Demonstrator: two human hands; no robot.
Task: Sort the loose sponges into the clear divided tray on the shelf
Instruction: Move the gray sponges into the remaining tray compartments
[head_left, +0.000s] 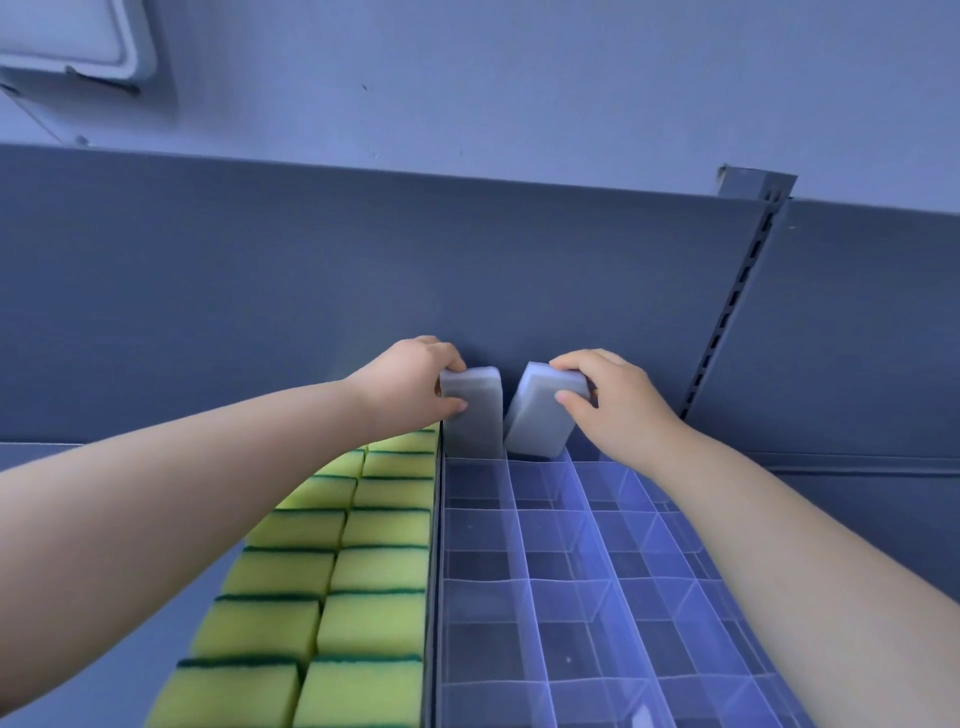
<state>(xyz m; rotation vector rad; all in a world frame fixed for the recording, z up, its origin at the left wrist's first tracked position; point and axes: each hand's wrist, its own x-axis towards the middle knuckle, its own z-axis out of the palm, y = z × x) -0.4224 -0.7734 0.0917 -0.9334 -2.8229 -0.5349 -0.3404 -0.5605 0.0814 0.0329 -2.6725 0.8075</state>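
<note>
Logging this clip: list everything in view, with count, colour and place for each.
left sponge: 1, pale grey, upright at the tray's back-left corner
right sponge: 1, pale grey, tilted, beside it at the tray's back row
yellow sponges: at least twelve, yellow with green tops, two columns left of the tray, partly hidden by an arm
clear divided tray: 1, transparent, on the shelf, visible cells empty
back panel: 1, grey, behind the shelf
slotted upright: 1, grey, right
white fixture: 1, top-left on the wall
left hand: grips the left sponge
right hand: grips the right sponge
</note>
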